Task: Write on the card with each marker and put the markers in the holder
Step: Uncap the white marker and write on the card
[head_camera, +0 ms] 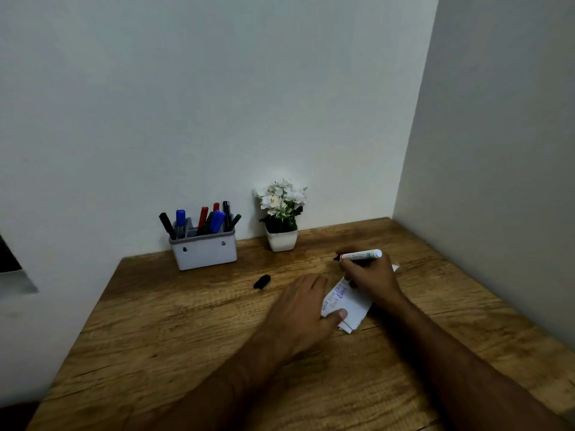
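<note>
The right hand (371,275) is gripping a light, stiff marker (361,255) mid-barrel; left hand (303,303), fingers flat, is pinning the flimsy card (348,309).

— The brown desk (186,321)?
— Grainy wood, faint sheen.
— The grey rectangular marker holder (203,251)?
— Smooth matt plastic.
— The white folded card (351,301)?
— Matt paper; the white marker barrel (361,255) looks glossy plastic.

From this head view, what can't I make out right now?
- Writing on the card: too small and blurred to read; the right hand covers its far part.
- Marker tip: blurred, contact with card unclear.
- Holder inside: its wall hides the lower marker bodies.
- Left hand: hides the card's left edge.
</note>
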{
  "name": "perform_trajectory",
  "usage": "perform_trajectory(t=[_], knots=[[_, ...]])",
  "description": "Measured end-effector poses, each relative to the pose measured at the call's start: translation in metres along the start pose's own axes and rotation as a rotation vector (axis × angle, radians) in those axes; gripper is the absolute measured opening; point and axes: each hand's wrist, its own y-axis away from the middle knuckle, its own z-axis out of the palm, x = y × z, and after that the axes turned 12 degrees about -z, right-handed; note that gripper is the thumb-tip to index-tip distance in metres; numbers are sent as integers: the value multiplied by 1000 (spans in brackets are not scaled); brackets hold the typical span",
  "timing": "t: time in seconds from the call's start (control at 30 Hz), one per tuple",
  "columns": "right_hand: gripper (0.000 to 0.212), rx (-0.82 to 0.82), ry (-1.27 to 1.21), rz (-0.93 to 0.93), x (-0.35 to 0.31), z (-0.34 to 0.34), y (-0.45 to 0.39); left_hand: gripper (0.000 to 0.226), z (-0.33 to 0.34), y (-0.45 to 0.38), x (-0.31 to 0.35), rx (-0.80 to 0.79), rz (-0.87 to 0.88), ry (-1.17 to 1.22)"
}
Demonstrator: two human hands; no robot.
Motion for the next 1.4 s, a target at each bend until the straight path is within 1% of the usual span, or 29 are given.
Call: perform_trajectory(t=[0.07, 0.2, 0.27, 0.4, 0.5, 0.67, 0.77, 0.9, 1.03, 1.07, 1.13, 1.17, 1.2, 1.3, 1.4], knots=[[13, -13, 16, 1, 1, 1, 2, 70, 6, 2, 3, -22, 3, -2], [21, -18, 12, 11, -1, 1, 7, 68, 4, 3, -2, -31, -12, -19], [15, -21, 17, 6, -2, 3, 8, 68, 0, 4, -8, -29, -19, -32], [13, -52, 59, -1, -7, 9, 11, 69, -10, 7, -21, -34, -54, -58], [12, -62, 37, 6, -11, 14, 13, 71, -14, 9, -29, -25, -75, -69], [13, -78, 11, 1, -16, 18, 13, 68, -21, 9, -37, 34, -94, -105], [13, -90, 1, 10, -20, 21, 11, 62, -24, 6, -45, 60, -137, -92], [12, -103, -23, 3, -20, 26, 8, 48, -30, 0, -54, 136, -186, -79], [11, -121, -35, 4, -23, 32, 5, 39, -26, -4, -59, 147, -210, -102], [15, -128, -29, -1, -25, 34, 5, 39, -25, -4, -60, 141, -218, -111], [34, -139, -14, -36, -27, 35, 5, 40, -24, -4, -59, 143, -226, -144], [38, -142, -13, -59, -28, 36, 4, 39, -25, -4, -59, 142, -228, -170], [37, -144, -18, -92, -30, 37, 4, 36, -25, -4, -58, 138, -229, -198], [23, -169, -49, -184, -40, 37, 7, 26, -27, -7, -55, 140, -267, -258], [16, -189, -105, -214, -49, 39, 9, 19, -34, -9, -52, 200, -341, -206]])
